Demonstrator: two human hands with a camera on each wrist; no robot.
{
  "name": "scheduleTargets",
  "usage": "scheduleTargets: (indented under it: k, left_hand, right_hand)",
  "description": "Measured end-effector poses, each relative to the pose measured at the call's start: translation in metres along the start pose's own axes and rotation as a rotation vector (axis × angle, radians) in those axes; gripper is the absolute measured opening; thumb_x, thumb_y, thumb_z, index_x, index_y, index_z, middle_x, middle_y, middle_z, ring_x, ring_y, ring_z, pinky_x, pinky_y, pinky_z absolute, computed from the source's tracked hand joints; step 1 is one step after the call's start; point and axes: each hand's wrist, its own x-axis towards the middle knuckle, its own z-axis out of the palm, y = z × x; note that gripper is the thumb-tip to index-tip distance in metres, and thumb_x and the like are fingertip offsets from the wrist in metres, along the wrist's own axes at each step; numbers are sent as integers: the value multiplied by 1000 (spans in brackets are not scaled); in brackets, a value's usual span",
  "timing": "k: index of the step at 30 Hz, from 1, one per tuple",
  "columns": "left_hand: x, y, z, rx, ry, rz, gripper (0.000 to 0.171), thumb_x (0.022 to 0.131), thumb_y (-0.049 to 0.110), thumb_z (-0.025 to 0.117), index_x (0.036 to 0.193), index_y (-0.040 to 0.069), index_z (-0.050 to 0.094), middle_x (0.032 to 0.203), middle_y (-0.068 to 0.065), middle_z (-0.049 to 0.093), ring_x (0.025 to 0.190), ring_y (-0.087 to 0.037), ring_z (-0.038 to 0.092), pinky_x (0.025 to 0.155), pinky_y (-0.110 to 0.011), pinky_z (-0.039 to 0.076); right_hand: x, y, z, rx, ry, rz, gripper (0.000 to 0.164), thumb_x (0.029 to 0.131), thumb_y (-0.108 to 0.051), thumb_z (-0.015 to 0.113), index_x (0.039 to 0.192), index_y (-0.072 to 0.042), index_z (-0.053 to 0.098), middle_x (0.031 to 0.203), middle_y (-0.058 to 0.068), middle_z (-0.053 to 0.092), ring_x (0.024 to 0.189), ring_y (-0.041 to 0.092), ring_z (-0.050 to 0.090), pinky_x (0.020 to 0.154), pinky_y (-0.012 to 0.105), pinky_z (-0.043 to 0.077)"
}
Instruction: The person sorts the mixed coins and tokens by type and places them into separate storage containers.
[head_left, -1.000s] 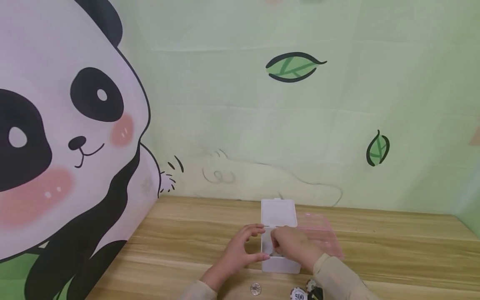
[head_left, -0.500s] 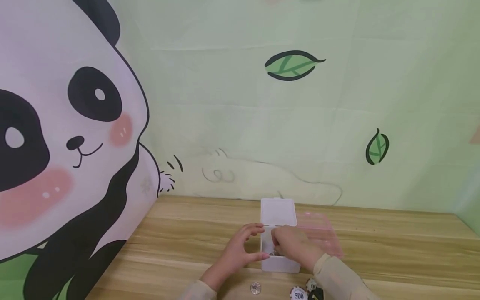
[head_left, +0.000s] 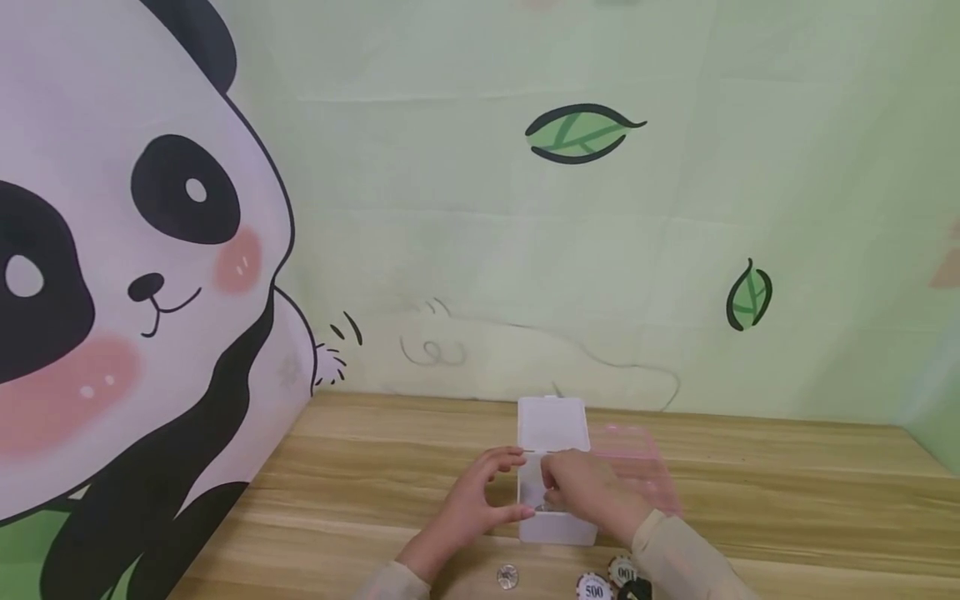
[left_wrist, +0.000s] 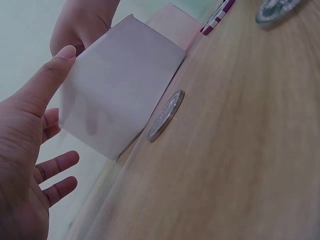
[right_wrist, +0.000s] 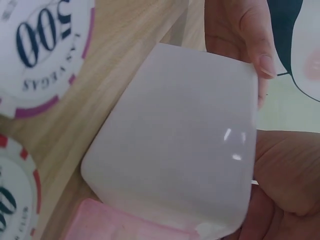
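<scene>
A small white box (head_left: 558, 528) stands on the table with its lid (head_left: 553, 423) tipped back. My left hand (head_left: 480, 492) holds it at the left side, thumb on the near corner of the rim and fingertips at the far corner. In the left wrist view the ring and little fingers stand away from the wall. My right hand (head_left: 592, 487) reaches down into the box with bent fingers; its fingertips are hidden inside, so what they hold I cannot tell. Something small and silvery (head_left: 540, 507) shows inside by those fingers. A silver coin (left_wrist: 165, 116) lies on the table before the box.
Right of the box is a see-through pink container (head_left: 648, 467), partly behind my right arm. Near the front edge of view lie a 500 poker chip (head_left: 594, 587), a 100 chip (head_left: 622, 572) and a black round piece (head_left: 636, 590). A panda-print cloth (head_left: 450, 208) hangs behind the table.
Both hands keep nearly the same place at the box. The head view has shifted slightly, showing more of the 100 chip. The right fingers shift a little inside the box.
</scene>
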Motion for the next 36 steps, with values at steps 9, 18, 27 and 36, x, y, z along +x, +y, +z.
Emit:
scheduleTargets:
  k: [9, 18, 27, 36]
  left_hand:
    - [-1, -3, 2, -8, -3, -6, 59, 76, 35, 79, 127, 13, 57, 142, 0, 50, 119, -30, 53, 98, -53, 43]
    - [-2, 0, 0, 0, 7, -11, 59, 76, 32, 79, 127, 12, 57, 142, -2, 50, 119, -29, 54, 98, -52, 44]
    - [-1, 0, 0, 16, 3, -8, 59, 76, 31, 80, 127, 12, 57, 141, 0, 51, 118, -26, 54, 98, -51, 45]
    - [0, 0, 0, 23, -1, 6, 59, 77, 33, 79, 127, 12, 57, 141, -1, 51, 117, -26, 54, 97, -51, 45]
  right_hand:
    - [-7, -5, -8, -16, 42, 0, 17, 80, -15, 74, 78, -11, 58, 73, 1, 56, 66, 14, 50, 59, 32, 45]
    - [-19, -12, -15, -24, 136, -45, 12, 82, -15, 73, 85, -10, 63, 82, 2, 61, 74, 16, 59, 65, 31, 51]
    - [-34, -18, -20, 24, 251, -97, 11, 83, -15, 72, 87, -11, 63, 84, 0, 63, 75, 14, 59, 64, 24, 50]
    - [-51, -26, -19, 19, 341, -228, 11, 82, -15, 73, 87, -13, 64, 84, -3, 64, 74, 13, 62, 65, 21, 51]
